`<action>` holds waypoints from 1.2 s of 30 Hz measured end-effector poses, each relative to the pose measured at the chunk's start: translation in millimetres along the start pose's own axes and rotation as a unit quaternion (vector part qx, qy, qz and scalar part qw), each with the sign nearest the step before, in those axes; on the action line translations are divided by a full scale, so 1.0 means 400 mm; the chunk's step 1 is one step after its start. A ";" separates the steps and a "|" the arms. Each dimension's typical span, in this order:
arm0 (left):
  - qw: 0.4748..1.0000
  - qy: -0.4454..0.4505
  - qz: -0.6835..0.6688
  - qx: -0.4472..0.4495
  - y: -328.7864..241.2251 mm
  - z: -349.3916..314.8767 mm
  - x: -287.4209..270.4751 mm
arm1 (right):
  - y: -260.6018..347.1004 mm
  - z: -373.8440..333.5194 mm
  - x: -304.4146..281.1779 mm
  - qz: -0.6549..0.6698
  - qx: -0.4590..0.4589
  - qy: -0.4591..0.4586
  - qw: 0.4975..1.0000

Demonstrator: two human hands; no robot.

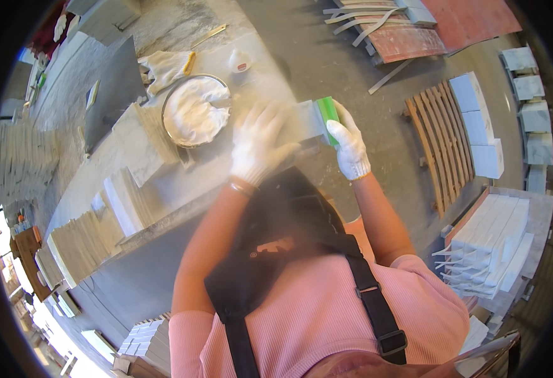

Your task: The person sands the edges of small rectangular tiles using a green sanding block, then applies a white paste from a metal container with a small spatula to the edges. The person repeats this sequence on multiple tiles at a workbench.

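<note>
My right hand (350, 143), in a white knit glove, closes around the green handle of a wide scraper (328, 120). The scraper's pale grey blade points left and is smeared at its far end. My left hand (260, 142), gloved the same way, has its fingers spread and nothing held in them. It is slightly blurred, palm down over the dusty work table (251, 75), left of the blade. Close beside it on the left stands a round metal-rimmed pan (195, 112) of white, powdery or creamy material. Whether my left hand touches the tabletop, I cannot tell.
Beyond the pan lie a spare glove (166, 68) and a white squeeze bottle (240, 61). Stacked thin slabs (87, 249) line the table's left side. On the floor at right are a wooden pallet (440, 145), white blocks (478, 126) and wrapped bundles (490, 236).
</note>
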State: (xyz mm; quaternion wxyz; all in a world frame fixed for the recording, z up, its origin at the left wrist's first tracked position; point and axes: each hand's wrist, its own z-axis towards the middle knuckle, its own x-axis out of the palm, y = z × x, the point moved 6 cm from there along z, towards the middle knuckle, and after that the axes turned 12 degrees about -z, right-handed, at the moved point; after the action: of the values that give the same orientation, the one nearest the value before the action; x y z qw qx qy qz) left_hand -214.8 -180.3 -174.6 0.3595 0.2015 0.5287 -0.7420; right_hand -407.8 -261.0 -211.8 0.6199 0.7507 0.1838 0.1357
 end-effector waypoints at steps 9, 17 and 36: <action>0.999 0.033 0.037 -0.023 -0.019 0.010 0.004 | -0.027 0.029 -0.008 -0.039 0.025 -0.009 0.999; 0.997 -0.037 0.005 -0.071 -0.068 -0.074 -0.066 | 0.072 0.078 0.007 -0.144 -0.082 -0.024 0.986; 0.991 -0.124 -0.009 -0.052 -0.143 -0.202 -0.231 | 0.219 -0.104 0.181 -0.228 -0.068 0.129 0.963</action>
State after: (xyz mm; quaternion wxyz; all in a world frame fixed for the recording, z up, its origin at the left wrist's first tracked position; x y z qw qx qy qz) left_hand -203.0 -65.1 -104.3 0.4252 0.0842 0.5197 -0.7362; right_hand -351.5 -206.7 -119.4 0.6547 0.6213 0.4189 0.0990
